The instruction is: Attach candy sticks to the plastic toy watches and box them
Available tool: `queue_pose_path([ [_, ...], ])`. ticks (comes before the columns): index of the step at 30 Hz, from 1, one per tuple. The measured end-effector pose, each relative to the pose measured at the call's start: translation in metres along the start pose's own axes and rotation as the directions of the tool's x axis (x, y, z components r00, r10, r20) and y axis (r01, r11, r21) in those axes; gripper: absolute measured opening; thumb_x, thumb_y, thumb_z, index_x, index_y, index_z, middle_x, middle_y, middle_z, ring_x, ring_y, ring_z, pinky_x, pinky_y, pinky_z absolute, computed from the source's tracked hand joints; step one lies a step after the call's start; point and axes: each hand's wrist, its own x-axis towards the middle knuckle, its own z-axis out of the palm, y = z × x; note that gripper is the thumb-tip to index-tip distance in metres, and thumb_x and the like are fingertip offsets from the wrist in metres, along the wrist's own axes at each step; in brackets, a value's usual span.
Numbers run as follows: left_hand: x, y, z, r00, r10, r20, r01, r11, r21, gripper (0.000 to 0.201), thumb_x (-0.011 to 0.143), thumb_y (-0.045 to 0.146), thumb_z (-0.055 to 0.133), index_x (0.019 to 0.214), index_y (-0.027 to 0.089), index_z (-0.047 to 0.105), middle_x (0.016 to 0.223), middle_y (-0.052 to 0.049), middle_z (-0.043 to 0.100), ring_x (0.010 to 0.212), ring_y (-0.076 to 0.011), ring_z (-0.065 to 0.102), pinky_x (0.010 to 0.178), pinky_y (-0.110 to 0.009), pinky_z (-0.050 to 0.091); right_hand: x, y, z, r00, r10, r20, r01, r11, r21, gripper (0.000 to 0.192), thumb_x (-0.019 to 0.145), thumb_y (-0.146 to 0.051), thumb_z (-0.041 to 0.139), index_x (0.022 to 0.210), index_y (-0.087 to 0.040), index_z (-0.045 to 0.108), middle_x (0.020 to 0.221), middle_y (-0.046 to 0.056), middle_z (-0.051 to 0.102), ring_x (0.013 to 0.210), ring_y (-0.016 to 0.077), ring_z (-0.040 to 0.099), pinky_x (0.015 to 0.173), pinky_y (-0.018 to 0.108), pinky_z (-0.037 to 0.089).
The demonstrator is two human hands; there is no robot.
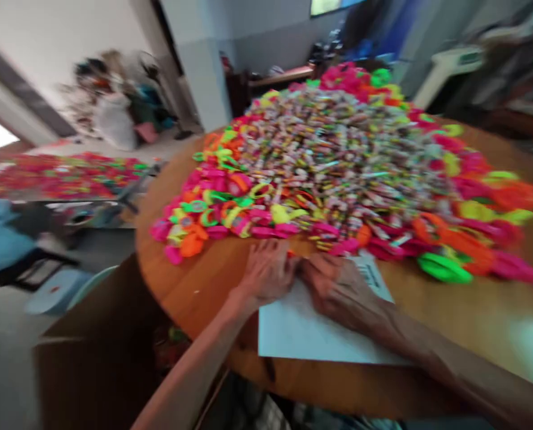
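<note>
Hands first: left hand [266, 272] and right hand [336, 286] lie knuckles-up, touching, at the near edge of a huge neon toy pile [338, 161] on the round wooden table [195, 286]. Too blurry to tell their grip. White paper sheet [302, 331] sits under them.

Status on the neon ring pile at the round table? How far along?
Done: nothing set apart from the pile that I can see. In hand: left hand and right hand meet over the white sheet at the pile's near edge, apparently on something small; blur hides it. Left: the heap of neon plastic pieces still covers most of the wooden table.
</note>
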Motion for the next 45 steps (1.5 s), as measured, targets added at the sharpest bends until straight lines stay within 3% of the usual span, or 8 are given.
queue_pose_path([
  [6,-0.001,-0.009,0.008,0.990,0.117,-0.083,-0.124,0.988,-0.092,0.023,0.106,0.038,0.043,0.095,0.021,0.055,0.100,-0.011,0.069,0.098,-0.0312,0.063,0.084,-0.045,0.044,0.006,-0.004,-0.004,0.991,0.020,0.135,-0.016,0.999,-0.029,0.020,0.089,-0.011,0.054,0.098,-0.010,0.072,0.092,0.012,0.068,0.079,0.0252,0.058,0.066,0.040,0.046],
  [18,0.001,-0.014,0.010,0.990,0.110,-0.083,-0.124,0.977,-0.175,0.028,0.106,0.043,0.041,0.092,0.022,0.052,0.090,-0.007,0.063,0.089,-0.0268,0.058,0.080,-0.043,0.039,0.006,0.005,-0.001,0.997,-0.074,0.035,0.075,0.997,-0.019,0.014,0.092,-0.011,0.058,0.092,-0.011,0.072,0.085,0.009,0.062,0.075,0.0238,0.053,0.058,0.039,0.039],
  [22,0.000,-0.014,0.012,0.994,0.078,-0.080,-0.091,0.981,-0.174,0.030,0.106,0.045,0.041,0.089,0.022,0.051,0.087,-0.006,0.062,0.086,-0.0263,0.056,0.080,-0.043,0.037,0.007,0.000,-0.005,0.999,-0.038,0.010,0.038,0.998,-0.046,0.013,0.090,-0.011,0.060,0.091,-0.011,0.073,0.083,0.009,0.062,0.073,0.0240,0.055,0.057,0.039,0.041],
  [28,0.003,-0.016,0.010,0.994,0.088,-0.066,-0.098,0.980,-0.173,0.028,0.105,0.043,0.042,0.088,0.022,0.050,0.086,-0.006,0.062,0.088,-0.0272,0.058,0.082,-0.043,0.038,0.009,-0.006,-0.010,0.997,-0.025,0.073,0.033,0.993,-0.111,0.017,0.087,-0.008,0.061,0.094,-0.011,0.076,0.086,0.009,0.066,0.073,0.0241,0.060,0.056,0.038,0.038],
  [31,0.004,-0.018,0.010,0.990,0.114,-0.080,-0.125,0.980,-0.152,0.029,0.105,0.044,0.042,0.091,0.021,0.053,0.089,-0.007,0.065,0.089,-0.0282,0.061,0.081,-0.043,0.040,0.010,-0.001,-0.017,0.988,-0.039,0.148,0.045,0.998,-0.042,0.017,0.088,-0.014,0.061,0.095,-0.010,0.076,0.086,0.010,0.069,0.072,0.0236,0.060,0.057,0.037,0.036],
  [35,0.004,-0.021,0.010,0.986,0.122,-0.111,-0.141,0.971,-0.191,0.025,0.103,0.044,0.051,0.097,0.020,0.057,0.093,-0.008,0.071,0.091,-0.0279,0.066,0.080,-0.040,0.043,0.018,0.012,-0.034,0.974,0.107,0.202,-0.126,0.988,0.087,0.021,0.094,-0.027,0.059,0.093,-0.013,0.074,0.087,0.009,0.071,0.072,0.0198,0.059,0.061,0.034,0.035],
  [39,-0.004,-0.028,0.000,0.964,0.034,-0.262,-0.094,0.972,-0.218,0.021,0.097,0.041,0.063,0.099,0.020,0.062,0.095,-0.007,0.074,0.090,-0.0243,0.067,0.077,-0.034,0.045,0.039,0.024,-0.037,0.940,0.293,0.174,-0.279,0.955,-0.099,0.030,0.103,-0.029,0.049,0.104,-0.013,0.075,0.107,0.016,0.071,0.086,0.0229,0.063,0.067,0.033,0.038],
  [45,-0.034,-0.043,-0.022,0.909,-0.103,-0.404,0.003,0.970,-0.241,0.029,0.101,0.043,0.055,0.084,0.020,0.059,0.080,-0.001,0.066,0.073,-0.0159,0.058,0.069,-0.029,0.041,0.063,0.031,-0.022,0.897,0.349,0.270,-0.292,0.929,-0.228,0.031,0.098,-0.016,0.048,0.110,-0.013,0.076,0.121,0.019,0.069,0.097,0.0251,0.065,0.078,0.034,0.044],
])
